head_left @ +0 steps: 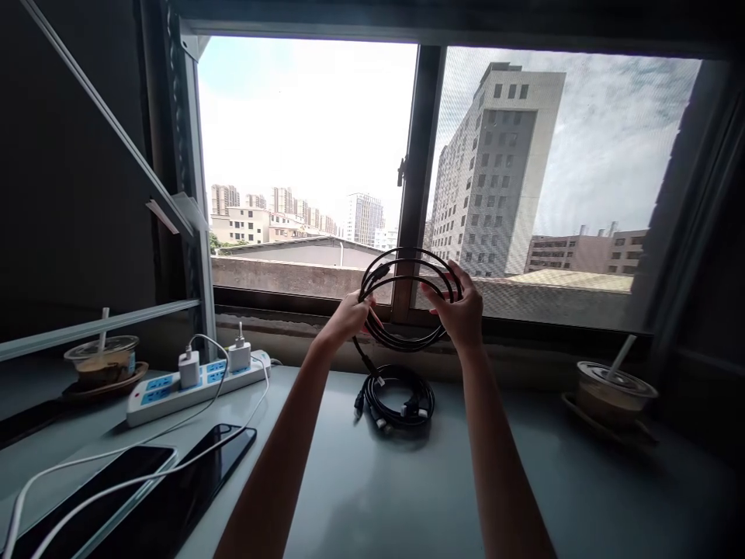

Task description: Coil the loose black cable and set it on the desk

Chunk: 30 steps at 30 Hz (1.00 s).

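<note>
I hold a black cable wound into a round coil (407,268) up in front of the window. My left hand (349,314) is closed on the coil's left side. On its right side my right hand (459,307) grips the loops with the fingers curled over them. One end of the cable hangs down from the left hand toward the table. Below the hands, a second coiled bundle of black cables (396,400) lies on the grey table (407,497).
A white power strip (198,380) with two white chargers sits at the left, white leads running to two dark phones (192,473) at the front left. Drink cups with straws stand at the far left (103,361) and far right (614,388). A metal shelf frame (198,233) rises at the left.
</note>
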### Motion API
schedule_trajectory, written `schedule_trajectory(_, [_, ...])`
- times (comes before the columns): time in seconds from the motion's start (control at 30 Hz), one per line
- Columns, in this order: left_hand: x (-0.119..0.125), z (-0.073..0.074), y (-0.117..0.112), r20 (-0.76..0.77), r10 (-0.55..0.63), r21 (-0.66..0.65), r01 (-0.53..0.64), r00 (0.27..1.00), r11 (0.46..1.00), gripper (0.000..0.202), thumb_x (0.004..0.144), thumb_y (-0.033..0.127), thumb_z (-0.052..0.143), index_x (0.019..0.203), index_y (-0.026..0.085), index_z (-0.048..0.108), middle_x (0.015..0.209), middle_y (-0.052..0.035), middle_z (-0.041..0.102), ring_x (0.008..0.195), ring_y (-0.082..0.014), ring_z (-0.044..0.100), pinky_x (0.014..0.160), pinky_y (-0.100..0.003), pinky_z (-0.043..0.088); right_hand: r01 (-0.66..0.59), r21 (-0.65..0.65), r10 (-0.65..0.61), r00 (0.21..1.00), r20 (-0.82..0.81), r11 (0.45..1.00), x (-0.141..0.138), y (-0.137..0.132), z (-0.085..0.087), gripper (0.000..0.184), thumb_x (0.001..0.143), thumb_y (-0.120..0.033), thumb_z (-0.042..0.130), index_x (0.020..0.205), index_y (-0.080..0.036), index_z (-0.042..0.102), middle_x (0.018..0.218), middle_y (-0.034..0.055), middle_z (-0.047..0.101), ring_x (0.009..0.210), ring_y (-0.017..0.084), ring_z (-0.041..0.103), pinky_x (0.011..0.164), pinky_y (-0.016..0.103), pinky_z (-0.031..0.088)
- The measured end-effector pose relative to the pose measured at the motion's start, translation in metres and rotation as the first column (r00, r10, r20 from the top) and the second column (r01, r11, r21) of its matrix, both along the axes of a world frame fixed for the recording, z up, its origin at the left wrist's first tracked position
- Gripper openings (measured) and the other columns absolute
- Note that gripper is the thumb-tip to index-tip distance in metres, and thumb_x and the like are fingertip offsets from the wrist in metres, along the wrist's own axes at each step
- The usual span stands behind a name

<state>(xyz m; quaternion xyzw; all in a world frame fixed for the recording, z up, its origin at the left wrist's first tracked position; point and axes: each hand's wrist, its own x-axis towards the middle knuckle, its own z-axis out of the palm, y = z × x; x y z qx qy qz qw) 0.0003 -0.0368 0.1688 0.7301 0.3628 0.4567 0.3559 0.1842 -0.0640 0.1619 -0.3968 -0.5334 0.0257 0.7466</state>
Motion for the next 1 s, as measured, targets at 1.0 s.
schedule_trajectory(1.0, [-0.0046, 0.0054, 0.0, 0.669, -0.437, -0.279, 0.748, 0.601, 0.602, 0.057, 0.085, 0.062, 0.027, 0.07, 0.013, 0.052, 0.04, 0.0085, 0.021, 0.03, -0.0042, 0.021, 0.03, -0.017, 0.017, -0.191, -0.004, 0.191, 0.981, 0.019, 0.982, -0.0031, 0.0006, 0.0004, 0.038, 0.07, -0.04, 0.065, 0.102, -0.018, 0.064, 0.076, 0.0001, 0.063, 0.039, 0.005, 0.047, 0.03, 0.015, 0.032])
